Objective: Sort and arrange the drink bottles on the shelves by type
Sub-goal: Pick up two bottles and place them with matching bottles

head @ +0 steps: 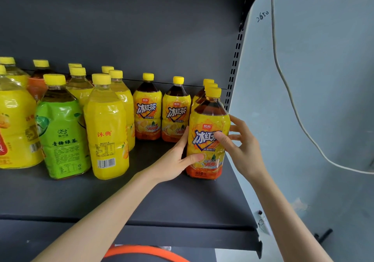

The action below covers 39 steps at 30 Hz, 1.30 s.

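**Two-hand grip on the iced tea bottle [210,118] at the right edge of the shelf [141,201]**

Left hand [174,160] wraps the lower left side of the bottle, with the thumb lying across the front of the label. Right hand [240,140] takes the right side, thumb pressed on the label and fingers reaching behind. The bottle stands upright on the shelf, at the front of a file of same-type bottles [209,84].

To do this step well, I think it is best to keep the base flat and turn the label to the front. It should then be set close to the file without knocking it, in line with the two iced tea bottles [162,110] at the back edge.

The bottle has a yellow cap, dark tea at the shoulder and a glossy yellow-orange label with big white characters. The film probably slips a little, so a grip low on the body seems safer.
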Motion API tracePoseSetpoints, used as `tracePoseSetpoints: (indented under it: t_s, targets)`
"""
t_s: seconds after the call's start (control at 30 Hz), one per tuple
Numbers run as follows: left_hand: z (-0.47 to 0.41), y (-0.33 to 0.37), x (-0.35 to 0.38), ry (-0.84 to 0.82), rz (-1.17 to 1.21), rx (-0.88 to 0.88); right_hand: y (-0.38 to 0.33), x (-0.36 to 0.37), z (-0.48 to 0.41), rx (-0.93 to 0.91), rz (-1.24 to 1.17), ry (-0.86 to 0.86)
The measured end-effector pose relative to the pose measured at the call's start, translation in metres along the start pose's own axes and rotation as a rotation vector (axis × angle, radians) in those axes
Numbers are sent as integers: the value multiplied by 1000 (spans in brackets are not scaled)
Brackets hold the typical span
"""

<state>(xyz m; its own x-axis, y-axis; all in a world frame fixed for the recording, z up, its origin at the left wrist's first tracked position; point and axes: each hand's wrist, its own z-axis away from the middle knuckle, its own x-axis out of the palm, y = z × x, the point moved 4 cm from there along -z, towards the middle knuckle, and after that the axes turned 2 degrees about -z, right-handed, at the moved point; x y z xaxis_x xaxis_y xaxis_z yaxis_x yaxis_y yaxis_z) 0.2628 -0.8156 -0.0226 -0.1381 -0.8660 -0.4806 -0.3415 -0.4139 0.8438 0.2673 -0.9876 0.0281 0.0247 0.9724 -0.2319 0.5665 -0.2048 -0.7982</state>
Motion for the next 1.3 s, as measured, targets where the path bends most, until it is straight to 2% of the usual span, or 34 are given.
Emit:
tracePoseSetpoints:
  t_s: [0.3,0.5,0.6,0.7,1.0,1.17,1.3]
  targets:
    - [-1,3,-1,13,-20,-25,1,3,-1,-2,58,8]
    - [9,15,-7,76,-189,-36,-11,2,6,18,179,-46]
    - [25,29,-12,202,-364,0,-19,-3,13,-45,315,40]
    - [50,41,-23,368,-527,56,-31,-3,27,-94,340,110]
    - [140,40,-107,847,-493,244,-79,77,44,-257,257,-23]
    - [176,12,-163,948,-522,282,-88,150,39,-242,181,-51]
    - [178,-11,-194,1073,-591,249,-89,195,34,-117,128,-18]
